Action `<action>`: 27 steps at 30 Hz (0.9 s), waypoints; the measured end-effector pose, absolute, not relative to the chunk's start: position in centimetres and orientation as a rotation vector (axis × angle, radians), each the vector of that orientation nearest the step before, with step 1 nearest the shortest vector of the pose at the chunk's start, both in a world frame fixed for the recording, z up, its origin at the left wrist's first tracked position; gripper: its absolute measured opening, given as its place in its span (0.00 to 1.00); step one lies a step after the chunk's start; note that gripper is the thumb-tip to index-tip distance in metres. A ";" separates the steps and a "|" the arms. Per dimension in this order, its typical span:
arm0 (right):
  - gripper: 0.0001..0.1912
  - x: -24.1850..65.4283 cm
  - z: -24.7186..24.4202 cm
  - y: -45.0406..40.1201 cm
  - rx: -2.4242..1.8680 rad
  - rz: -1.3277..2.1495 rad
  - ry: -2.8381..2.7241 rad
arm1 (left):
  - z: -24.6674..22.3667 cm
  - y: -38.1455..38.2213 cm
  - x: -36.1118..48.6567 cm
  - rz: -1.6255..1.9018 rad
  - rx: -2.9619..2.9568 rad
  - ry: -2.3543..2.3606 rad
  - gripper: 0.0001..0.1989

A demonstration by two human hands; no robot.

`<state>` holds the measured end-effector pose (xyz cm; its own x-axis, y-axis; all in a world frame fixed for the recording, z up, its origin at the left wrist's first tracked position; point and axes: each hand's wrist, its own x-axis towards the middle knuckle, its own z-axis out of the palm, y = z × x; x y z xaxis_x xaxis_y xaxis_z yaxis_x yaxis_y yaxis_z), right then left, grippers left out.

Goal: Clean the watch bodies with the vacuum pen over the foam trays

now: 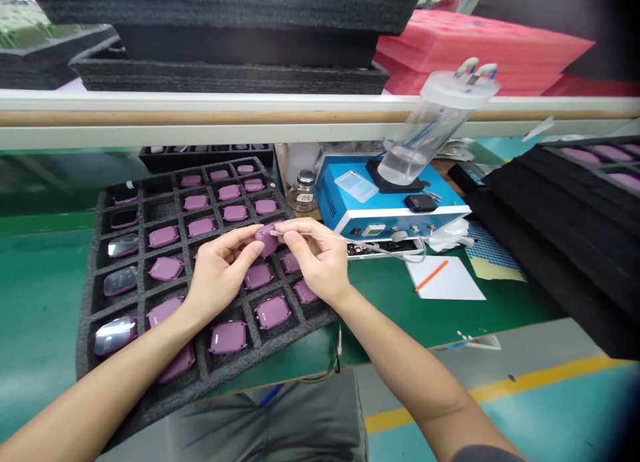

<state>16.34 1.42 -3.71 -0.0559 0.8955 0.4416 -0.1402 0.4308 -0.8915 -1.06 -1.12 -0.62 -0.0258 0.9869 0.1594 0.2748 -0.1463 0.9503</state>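
My left hand (220, 267) pinches a purple watch case (267, 242) between thumb and fingers, raised above a black foam tray (87, 315). In my right hand (321, 261) is a slim dispensing nozzle, its tip at the edge of the case. A clear thin tube (373, 241) trails from that hand toward a blue machine (336, 194). Purple watch cases (229, 337) fill many of the tray's compartments, mostly back side up. Several in the left column, such as a watch with a dark glossy screen (120, 280), lie face up.
On the blue machine stand a clear cylinder (407, 159) and a small black box (420, 203). A glass bottle (303, 190) is beside it. White paper with an orange stick (432, 276) lies at right, near stacked black foam trays (540, 202). A shelf rail (200, 119) crosses behind.
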 end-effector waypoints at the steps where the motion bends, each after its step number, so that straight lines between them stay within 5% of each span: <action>1: 0.08 16.3 -3.7 1.4 -0.740 0.983 -1.360 | -0.6 -1.1 -1.1 1.218 1.508 1.372 0.20; 27: 0.09 16.5 -3.6 0.8 -0.804 0.893 -1.354 | -0.7 -1.0 -0.9 1.171 1.428 1.369 0.20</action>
